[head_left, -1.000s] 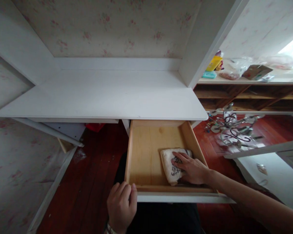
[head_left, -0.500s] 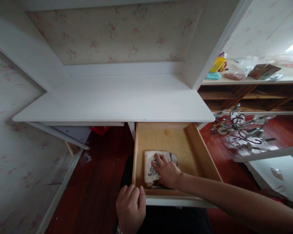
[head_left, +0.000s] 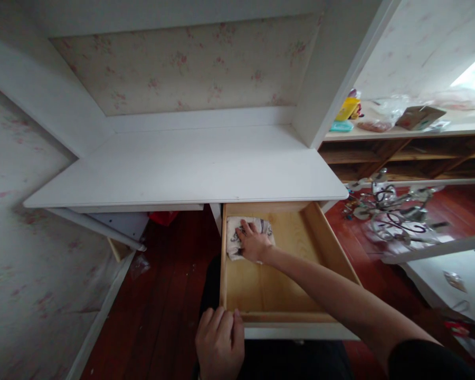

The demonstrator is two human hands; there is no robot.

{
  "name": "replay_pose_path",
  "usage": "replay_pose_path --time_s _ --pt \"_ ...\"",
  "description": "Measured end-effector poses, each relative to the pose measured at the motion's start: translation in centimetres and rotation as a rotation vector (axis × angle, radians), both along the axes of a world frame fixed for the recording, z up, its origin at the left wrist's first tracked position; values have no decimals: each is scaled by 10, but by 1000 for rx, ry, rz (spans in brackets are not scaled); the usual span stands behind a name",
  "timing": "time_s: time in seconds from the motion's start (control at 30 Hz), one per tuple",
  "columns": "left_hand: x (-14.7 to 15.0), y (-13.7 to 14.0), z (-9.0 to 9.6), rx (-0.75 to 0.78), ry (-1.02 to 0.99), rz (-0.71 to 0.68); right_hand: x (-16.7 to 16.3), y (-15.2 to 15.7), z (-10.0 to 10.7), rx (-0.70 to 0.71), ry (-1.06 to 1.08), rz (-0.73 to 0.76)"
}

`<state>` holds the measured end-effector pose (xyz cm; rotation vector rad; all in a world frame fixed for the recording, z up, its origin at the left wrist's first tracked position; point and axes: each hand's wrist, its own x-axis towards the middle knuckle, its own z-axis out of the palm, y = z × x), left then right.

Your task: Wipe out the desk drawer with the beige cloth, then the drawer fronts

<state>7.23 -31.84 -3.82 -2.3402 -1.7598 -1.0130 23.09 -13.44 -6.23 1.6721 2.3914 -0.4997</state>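
Note:
A wooden drawer [head_left: 285,287] is pulled out from under a white desk [head_left: 182,169]. Inside it, against the back left, lies a folded cream cloth [head_left: 232,244] with dark print. My right hand [head_left: 254,244] presses flat on this cloth, fingers spread, and the palm hides part of it. At the drawer's front left corner, my left hand [head_left: 220,338] is closed over the edge, its fingertips hidden from view.
On the red wood floor [head_left: 162,295] at right lies a chandelier [head_left: 399,211] with glass parts. Behind it, a low shelf unit [head_left: 404,134] carries bags and a box [head_left: 419,117]. A white panel [head_left: 439,274] lies at lower right. Floral wallpaper [head_left: 24,253] covers the left wall.
My right hand has slid the cloth from the front of the drawer toward its back left. My left hand stays at the front corner. The view has shifted slightly.

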Motion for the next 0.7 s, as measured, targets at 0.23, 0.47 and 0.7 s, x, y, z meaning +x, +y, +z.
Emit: replay_pose_path --time_s 0.23,0.47,0.7 --pt "-1 -1 -2 -15 0 -3 26 32 -13 -15 43 37" --pt "0 -3 -4 -9 -3 10 113 23 -21 0 -15 -15" --pt "-1 -1 -7 9 20 0 185 18 -27 3 -33 -83"
